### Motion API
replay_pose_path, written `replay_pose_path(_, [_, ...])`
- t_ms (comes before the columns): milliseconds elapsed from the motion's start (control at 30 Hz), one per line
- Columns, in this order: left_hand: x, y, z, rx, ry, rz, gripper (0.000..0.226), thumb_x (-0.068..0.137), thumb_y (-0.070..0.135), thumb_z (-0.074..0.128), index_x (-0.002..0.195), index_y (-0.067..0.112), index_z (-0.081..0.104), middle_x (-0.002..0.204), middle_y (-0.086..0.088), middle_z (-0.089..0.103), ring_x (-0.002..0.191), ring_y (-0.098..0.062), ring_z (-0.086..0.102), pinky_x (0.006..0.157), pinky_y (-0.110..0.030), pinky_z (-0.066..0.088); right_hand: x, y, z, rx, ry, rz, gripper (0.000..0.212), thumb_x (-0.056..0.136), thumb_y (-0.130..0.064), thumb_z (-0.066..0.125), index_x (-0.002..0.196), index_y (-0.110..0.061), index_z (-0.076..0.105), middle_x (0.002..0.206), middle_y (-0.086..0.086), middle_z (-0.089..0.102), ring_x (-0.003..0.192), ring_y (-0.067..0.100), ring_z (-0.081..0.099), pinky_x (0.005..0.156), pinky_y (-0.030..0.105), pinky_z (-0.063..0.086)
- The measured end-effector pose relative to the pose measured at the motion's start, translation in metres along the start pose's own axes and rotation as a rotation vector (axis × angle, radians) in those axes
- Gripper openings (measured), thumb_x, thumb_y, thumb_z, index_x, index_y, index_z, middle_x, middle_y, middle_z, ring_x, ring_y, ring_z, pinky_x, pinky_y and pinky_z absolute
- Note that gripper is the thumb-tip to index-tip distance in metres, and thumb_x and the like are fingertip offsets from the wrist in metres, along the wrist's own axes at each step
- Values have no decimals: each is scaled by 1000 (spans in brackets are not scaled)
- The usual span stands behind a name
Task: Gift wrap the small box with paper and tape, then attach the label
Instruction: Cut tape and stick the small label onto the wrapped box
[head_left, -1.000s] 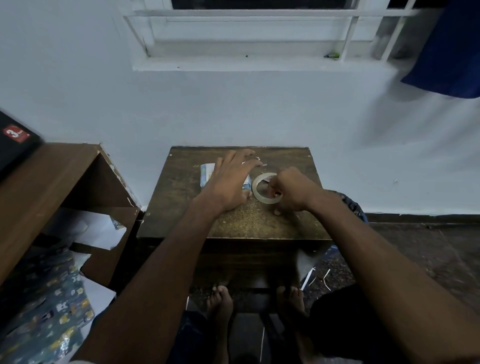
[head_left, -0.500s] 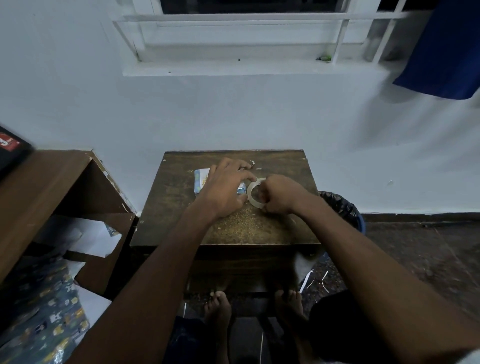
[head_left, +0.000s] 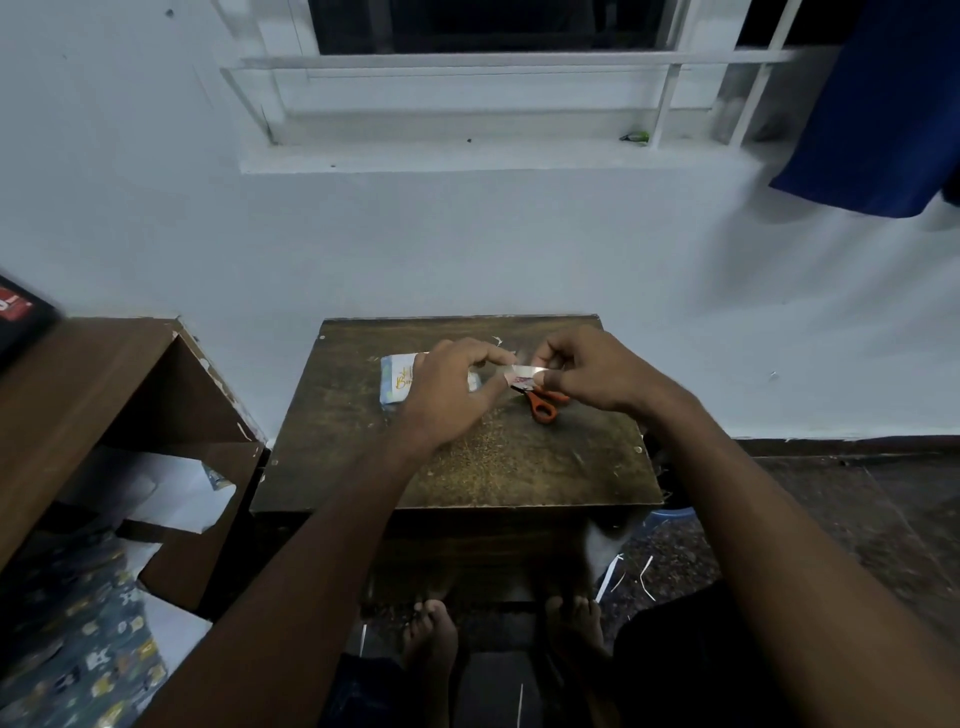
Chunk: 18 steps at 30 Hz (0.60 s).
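Worn dark wooden table (head_left: 467, 467) against pale wall, left hand (head_left: 447, 389) and right hand (head_left: 592, 374) pinching small white label strip (head_left: 524, 372), orange-handled scissors (head_left: 543, 402), wrapped small box (head_left: 397, 382) on top

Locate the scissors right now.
Head view: the orange-handled scissors lie on the wooden table, right of centre, under the right hand, right of the wrapped box.

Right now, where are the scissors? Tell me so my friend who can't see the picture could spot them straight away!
Find the small dark wooden table against the white wall below the window. On its top, towards the far side, the scissors lie flat just under the right hand, partly hidden by it. Their bright orange handles stand out; the wrapped box beside them is pale blue and white.
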<state>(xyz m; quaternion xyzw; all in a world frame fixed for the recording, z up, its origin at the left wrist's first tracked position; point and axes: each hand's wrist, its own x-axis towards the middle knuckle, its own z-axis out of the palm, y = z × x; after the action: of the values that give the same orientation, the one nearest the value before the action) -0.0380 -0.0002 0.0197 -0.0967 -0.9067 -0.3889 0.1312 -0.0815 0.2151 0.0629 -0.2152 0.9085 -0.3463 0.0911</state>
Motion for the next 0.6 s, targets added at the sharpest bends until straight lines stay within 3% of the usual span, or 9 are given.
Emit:
replay_pose_path(133, [1,9,-1,-204,25,-48,13,97,31,74,108,27,82,106,17,78,105,-1,69,100,-40,55,-2,-2,-1,63,28,-23,5,91,-24,77,88,-21,75,82,1,75,71,11,64,70,37,53])
replay_pose_path(400, [2,18,-2,-410,69,-137,8,97,20,76,101,18,84,99,13,81,97,-4,73,85,-16,55,-6,-12,-3,48,51,-100,10,81,-26,85,82,-23,76,77,-3,74,73,19,68,71,46,57])
replay_pose_path(533, [3,21,-3,-453,66,-168,7,95,17,78,97,17,84,97,10,81,95,-6,74,85,-19,56,-7,-14,-2,87,23,-130,12,78,-23,89,82,-23,78,77,-3,74,75,22,68,68,44,55])
replay_pose_path(600, [3,22,-2,-516,66,-211,6,95,16,78,96,16,84,97,7,81,96,-11,76,87,-25,59,-6,-12,-2,115,2,-145,9,80,-20,88,84,-23,80,76,-5,75,70,14,67,65,38,51])
